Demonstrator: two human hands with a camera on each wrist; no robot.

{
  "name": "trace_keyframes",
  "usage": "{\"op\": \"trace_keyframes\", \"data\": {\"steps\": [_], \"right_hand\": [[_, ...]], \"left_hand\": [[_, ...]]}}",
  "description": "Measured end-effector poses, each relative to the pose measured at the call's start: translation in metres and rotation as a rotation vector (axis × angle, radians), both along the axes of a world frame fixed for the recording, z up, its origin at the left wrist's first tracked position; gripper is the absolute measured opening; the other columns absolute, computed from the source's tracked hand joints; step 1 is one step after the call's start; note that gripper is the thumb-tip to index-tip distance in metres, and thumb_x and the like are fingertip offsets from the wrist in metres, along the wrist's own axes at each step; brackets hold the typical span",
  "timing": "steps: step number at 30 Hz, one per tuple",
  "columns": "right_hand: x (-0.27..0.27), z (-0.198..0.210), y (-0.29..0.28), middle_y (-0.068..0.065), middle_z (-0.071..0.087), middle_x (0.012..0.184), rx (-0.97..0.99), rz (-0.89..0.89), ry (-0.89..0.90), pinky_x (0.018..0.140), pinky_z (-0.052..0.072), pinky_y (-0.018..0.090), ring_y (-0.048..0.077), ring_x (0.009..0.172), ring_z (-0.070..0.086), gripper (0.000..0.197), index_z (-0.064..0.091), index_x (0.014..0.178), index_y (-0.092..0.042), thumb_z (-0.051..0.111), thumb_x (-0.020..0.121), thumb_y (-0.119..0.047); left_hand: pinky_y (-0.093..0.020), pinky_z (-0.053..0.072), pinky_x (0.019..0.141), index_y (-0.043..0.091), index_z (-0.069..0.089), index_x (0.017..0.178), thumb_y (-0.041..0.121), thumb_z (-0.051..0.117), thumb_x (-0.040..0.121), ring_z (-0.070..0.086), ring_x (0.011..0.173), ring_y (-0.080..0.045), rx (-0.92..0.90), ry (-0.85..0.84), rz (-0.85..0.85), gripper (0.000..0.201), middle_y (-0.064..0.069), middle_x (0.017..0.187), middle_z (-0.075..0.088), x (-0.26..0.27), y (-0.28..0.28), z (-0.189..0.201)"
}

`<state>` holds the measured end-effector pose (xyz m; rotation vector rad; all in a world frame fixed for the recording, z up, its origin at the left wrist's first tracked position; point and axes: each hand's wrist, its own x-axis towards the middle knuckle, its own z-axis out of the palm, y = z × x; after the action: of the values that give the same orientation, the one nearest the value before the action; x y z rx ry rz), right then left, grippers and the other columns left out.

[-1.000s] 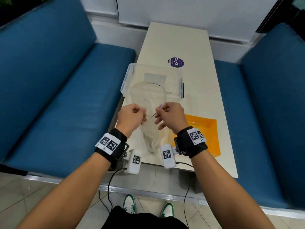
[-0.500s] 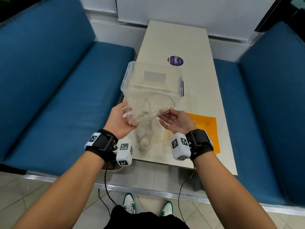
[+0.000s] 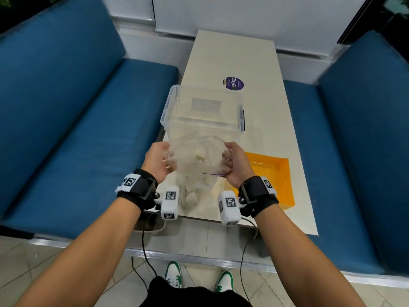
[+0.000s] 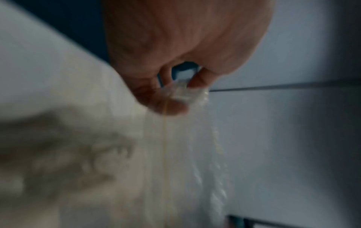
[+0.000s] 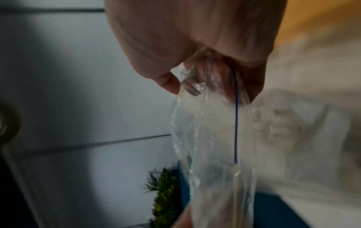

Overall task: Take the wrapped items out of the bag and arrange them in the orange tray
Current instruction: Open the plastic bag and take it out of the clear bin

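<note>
While both hands pull its mouth apart, the clear zip bag [image 3: 199, 165] hangs open over the near end of the cream table [image 3: 234, 58].

Held at one level with wrists bent inward and forearms converging from below, the left hand [image 3: 160, 161] pinches the bag's left rim between thumb and curled fingers [image 4: 171, 106], and the right hand [image 3: 235, 165] clenches the right rim, where the blue zip line [image 5: 236, 123] runs out of its grip. Pale wrapped items [image 3: 200, 158] sit inside the bag, blurred, their number unclear; its lower part sags to the table edge. Just right of the bag lies the orange tray [image 3: 278, 173], partly hidden by the right wrist. Just beyond the bag stands a clear plastic bin [image 3: 202, 107], with a purple round sticker [image 3: 233, 83] farther back.
</note>
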<state>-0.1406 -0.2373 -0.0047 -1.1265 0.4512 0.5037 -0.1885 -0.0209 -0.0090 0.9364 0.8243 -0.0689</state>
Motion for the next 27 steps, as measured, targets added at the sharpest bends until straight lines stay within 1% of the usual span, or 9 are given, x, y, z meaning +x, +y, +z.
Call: {"op": "trace_keyframes", "data": {"steps": [3,7,10,13,15,18,22,24,27], "right_hand": [[0.006,0.001,0.001,-0.004,0.033,0.06,-0.204,0.031,-0.074,0.041,0.024,0.025,0.013,0.045,0.022,0.038,0.045,0.07,-0.019,0.067,0.095,-0.039],[0.015,-0.001,0.002,0.006,0.054,0.065,-0.359,0.028,-0.135,0.046,0.03,0.027,0.015,0.041,0.034,0.042,0.055,0.072,-0.011,0.058,0.1,-0.042],[0.017,-0.002,-0.001,0.011,0.071,0.074,-0.297,0.014,-0.138,0.043,0.025,0.024,0.013,0.04,0.031,0.039,0.063,0.082,-0.003,0.055,0.103,-0.035],[0.011,-0.007,-0.002,0.003,0.057,0.061,-0.304,0.117,-0.154,0.041,0.018,0.022,0.01,0.041,0.032,0.027,0.067,0.116,-0.004,0.054,0.103,-0.024],[0.008,-0.011,0.0,-0.001,0.045,0.059,-0.305,0.164,-0.166,0.043,0.014,0.023,0.006,0.04,0.034,0.031,0.067,0.122,0.0,0.051,0.103,-0.019],[0.004,-0.011,0.001,-0.001,0.048,0.066,-0.405,0.302,-0.194,0.046,0.024,0.023,0.008,0.045,0.039,0.041,0.072,0.107,-0.008,0.054,0.101,-0.044],[0.006,-0.01,0.002,-0.005,0.07,0.097,-0.869,0.571,-0.486,0.075,0.051,0.034,0.015,0.092,0.064,0.065,0.074,0.084,-0.024,0.061,0.071,-0.086],[0.011,-0.013,0.004,-0.004,0.065,0.108,-1.157,0.519,-0.659,0.091,0.049,0.039,0.016,0.104,0.057,0.063,0.075,0.092,-0.029,0.064,0.066,-0.085],[0.02,-0.017,0.01,-0.006,0.063,0.108,-1.095,0.536,-0.821,0.091,0.05,0.04,0.015,0.093,0.056,0.05,0.067,0.121,-0.031,0.077,0.079,-0.057]], "left_hand": [[-0.025,0.038,0.047,0.019,0.068,0.115,0.008,0.058,0.088,0.052,0.061,-0.018,0.377,-0.09,-0.097,0.031,-0.004,0.096,0.066,0.0,0.003,-0.001],[-0.027,0.036,0.06,0.019,0.081,0.089,0.04,0.073,0.089,0.044,0.065,-0.014,0.48,-0.142,-0.472,0.023,0.005,0.088,0.065,-0.003,0.008,0.002],[-0.023,0.033,0.054,0.016,0.073,0.074,0.036,0.073,0.091,0.044,0.058,-0.01,0.232,-0.154,-0.502,0.026,0.005,0.075,0.06,0.002,0.013,0.004],[-0.021,0.024,0.043,0.019,0.058,0.074,0.028,0.065,0.095,0.033,0.052,-0.008,-0.255,-0.167,-0.313,0.023,0.009,0.066,0.045,0.011,0.022,0.001],[-0.019,0.026,0.043,0.022,0.056,0.081,0.023,0.065,0.094,0.037,0.048,-0.005,-0.407,-0.124,-0.194,0.016,0.011,0.063,0.041,0.018,0.024,-0.005],[-0.016,0.027,0.031,0.018,0.061,0.097,0.02,0.057,0.102,0.036,0.035,-0.003,-0.333,-0.008,-0.161,0.006,0.011,0.053,0.039,0.029,0.017,-0.009],[-0.014,0.021,0.028,0.011,0.064,0.118,0.033,0.046,0.11,0.03,0.032,-0.003,-0.234,0.031,-0.29,0.03,0.009,0.048,0.035,0.039,0.008,-0.008],[-0.014,0.021,0.031,0.011,0.065,0.125,0.036,0.049,0.109,0.029,0.035,-0.002,-0.174,0.033,-0.374,0.035,0.01,0.05,0.036,0.041,0.01,-0.012],[-0.015,0.02,0.038,0.013,0.069,0.13,0.043,0.056,0.104,0.027,0.04,-0.002,-0.1,0.02,-0.416,0.042,0.011,0.058,0.041,0.043,0.01,-0.019]]}}
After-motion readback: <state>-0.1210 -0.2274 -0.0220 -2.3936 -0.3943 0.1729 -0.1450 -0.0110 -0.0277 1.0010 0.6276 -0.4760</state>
